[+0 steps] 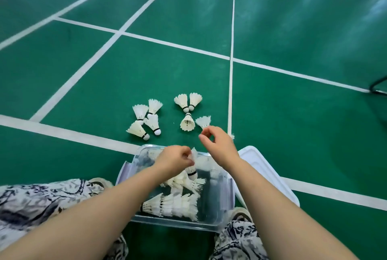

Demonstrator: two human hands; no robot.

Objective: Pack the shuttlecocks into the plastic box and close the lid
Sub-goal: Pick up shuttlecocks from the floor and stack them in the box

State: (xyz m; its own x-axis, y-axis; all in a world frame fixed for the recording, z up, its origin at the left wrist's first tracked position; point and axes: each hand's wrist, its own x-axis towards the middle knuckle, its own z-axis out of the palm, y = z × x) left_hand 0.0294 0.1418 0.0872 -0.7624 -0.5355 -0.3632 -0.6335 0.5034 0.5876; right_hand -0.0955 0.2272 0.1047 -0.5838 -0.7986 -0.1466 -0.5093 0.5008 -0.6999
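The right grip (217, 142) is the one the coming move turns on. It reaches out over the green court floor (293, 123) to a loose white feather shuttlecock (203, 121), which lies just beyond its curled thumb and forefinger. The feather skirt points away from the person and the cork end runs in under the fingertips, so the long axis lies roughly along the reach. Whether the fingers already pinch the cork I cannot tell. The left grip (174, 158) hangs over the clear rectangular plastic box (173, 223), pinching a second white shuttlecock (191, 169) by its skirt, black-banded cork downward. More white shuttlecocks (173, 204) already lie nested in the box. Seven more wait on the floor: a cluster of four (144, 121) to the left, nearer the left grip, and three (187, 111) close by the right grip. The white plastic lid (263, 167) lies off, just right of the box. No brand or writing can be read.
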